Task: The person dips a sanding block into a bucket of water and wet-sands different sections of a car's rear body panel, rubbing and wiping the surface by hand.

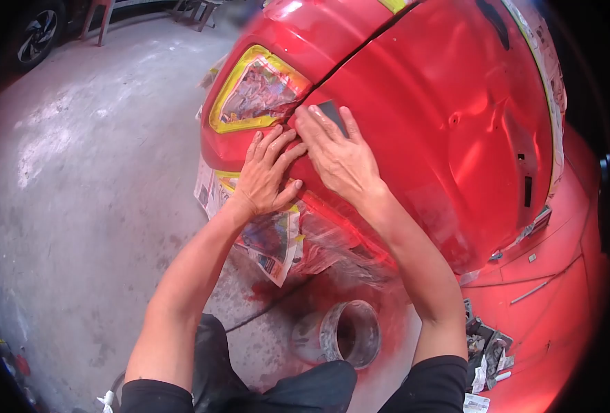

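My right hand [336, 151] presses a dark grey piece of sandpaper [333, 115] flat against the red car body panel [401, 131], just beside the dark seam. Part of the sheet shows between the fingers and thumb; the rest is hidden under the palm. My left hand [269, 168] rests on the red panel's lower corner, its fingers spread and holding nothing. Its fingertips lie just below the light opening [260, 93], which is covered with newspaper and edged in yellow masking tape [223, 103]. The two hands are close together at the seam.
Newspaper and plastic masking [274, 241] hang below the panel. An open bucket [352, 335] stands on the floor near my knees. Loose parts and scraps [484, 344] lie on the red-tinted floor at right. A car wheel [39, 34] shows at far left.
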`<move>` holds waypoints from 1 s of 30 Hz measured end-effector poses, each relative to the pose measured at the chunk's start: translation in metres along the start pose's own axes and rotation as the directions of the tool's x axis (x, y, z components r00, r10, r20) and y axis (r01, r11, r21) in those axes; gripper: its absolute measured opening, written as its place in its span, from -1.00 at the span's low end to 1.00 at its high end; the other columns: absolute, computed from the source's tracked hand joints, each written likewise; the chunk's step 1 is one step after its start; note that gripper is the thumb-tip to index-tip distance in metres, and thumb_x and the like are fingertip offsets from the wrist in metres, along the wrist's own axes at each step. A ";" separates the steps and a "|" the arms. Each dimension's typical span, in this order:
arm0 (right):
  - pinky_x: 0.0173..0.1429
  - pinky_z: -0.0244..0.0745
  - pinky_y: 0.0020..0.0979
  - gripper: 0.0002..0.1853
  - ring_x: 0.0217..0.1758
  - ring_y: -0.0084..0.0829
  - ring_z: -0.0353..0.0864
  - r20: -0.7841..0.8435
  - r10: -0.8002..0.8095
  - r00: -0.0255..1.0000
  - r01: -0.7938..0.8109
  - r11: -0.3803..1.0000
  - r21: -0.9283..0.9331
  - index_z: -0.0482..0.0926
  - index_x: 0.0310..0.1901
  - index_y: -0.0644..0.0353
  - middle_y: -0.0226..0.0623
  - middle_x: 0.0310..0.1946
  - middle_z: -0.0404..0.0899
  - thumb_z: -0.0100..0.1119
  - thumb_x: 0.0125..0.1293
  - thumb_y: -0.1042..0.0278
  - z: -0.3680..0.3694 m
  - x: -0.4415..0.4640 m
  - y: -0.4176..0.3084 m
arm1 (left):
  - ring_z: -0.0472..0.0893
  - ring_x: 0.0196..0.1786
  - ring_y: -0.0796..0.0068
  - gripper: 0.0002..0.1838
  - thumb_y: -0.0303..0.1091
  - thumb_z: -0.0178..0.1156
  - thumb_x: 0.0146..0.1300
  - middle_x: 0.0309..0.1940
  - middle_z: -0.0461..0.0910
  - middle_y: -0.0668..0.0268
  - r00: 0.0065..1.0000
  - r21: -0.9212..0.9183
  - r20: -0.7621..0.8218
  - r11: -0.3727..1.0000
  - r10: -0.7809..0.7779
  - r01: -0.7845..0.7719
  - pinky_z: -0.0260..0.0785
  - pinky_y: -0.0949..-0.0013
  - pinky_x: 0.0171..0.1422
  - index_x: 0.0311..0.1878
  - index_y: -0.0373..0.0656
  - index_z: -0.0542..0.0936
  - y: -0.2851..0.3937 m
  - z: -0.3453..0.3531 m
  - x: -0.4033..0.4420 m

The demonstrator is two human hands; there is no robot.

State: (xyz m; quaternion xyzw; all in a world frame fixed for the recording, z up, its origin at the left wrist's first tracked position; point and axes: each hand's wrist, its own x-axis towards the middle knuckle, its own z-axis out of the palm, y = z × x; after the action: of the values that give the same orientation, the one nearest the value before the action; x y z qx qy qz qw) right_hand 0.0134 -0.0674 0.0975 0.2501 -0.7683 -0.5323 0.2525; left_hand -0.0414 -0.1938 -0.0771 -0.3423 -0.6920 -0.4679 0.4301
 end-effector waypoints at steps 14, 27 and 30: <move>0.77 -0.24 0.07 -0.33 0.74 -0.34 0.05 -0.047 -0.017 0.999 0.022 0.994 0.105 0.31 0.55 0.25 -0.23 0.65 0.18 -0.03 0.41 0.28 -0.005 0.001 0.009 | 0.04 0.72 -0.05 -0.15 -0.03 0.18 0.39 0.67 0.10 0.04 0.992 -0.051 -0.035 0.992 -0.118 0.116 -0.30 -0.16 0.76 0.64 -0.18 0.17 0.000 0.000 -0.035; 0.77 -0.26 0.12 -0.35 0.72 -0.40 0.10 0.043 -0.138 0.989 0.135 0.989 0.065 0.37 0.53 0.13 -0.38 0.65 0.21 0.03 0.40 0.30 0.000 0.001 -0.013 | -0.05 0.74 -0.06 -0.10 -0.18 0.21 0.35 0.70 0.00 0.00 0.979 -0.089 -0.012 0.975 -0.203 0.202 -0.37 -0.15 0.77 0.68 -0.20 0.07 0.008 -0.004 -0.049; 0.77 -0.26 0.15 -0.35 0.72 -0.40 0.12 -0.037 -0.057 0.998 0.058 0.998 0.011 0.38 0.53 0.08 -0.42 0.65 0.20 0.04 0.39 0.30 -0.011 0.000 0.023 | -0.05 0.74 -0.06 -0.09 -0.20 0.22 0.33 0.70 0.00 0.00 0.978 -0.098 -0.021 0.974 -0.206 0.203 -0.39 -0.15 0.77 0.68 -0.20 0.07 0.007 -0.006 -0.048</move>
State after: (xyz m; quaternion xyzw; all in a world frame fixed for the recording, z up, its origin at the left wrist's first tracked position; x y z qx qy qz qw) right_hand 0.0178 -0.0682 0.1222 0.2832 -0.7594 -0.5300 0.2495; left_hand -0.0147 -0.2010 -0.1170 -0.2819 -0.6937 -0.5475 0.3735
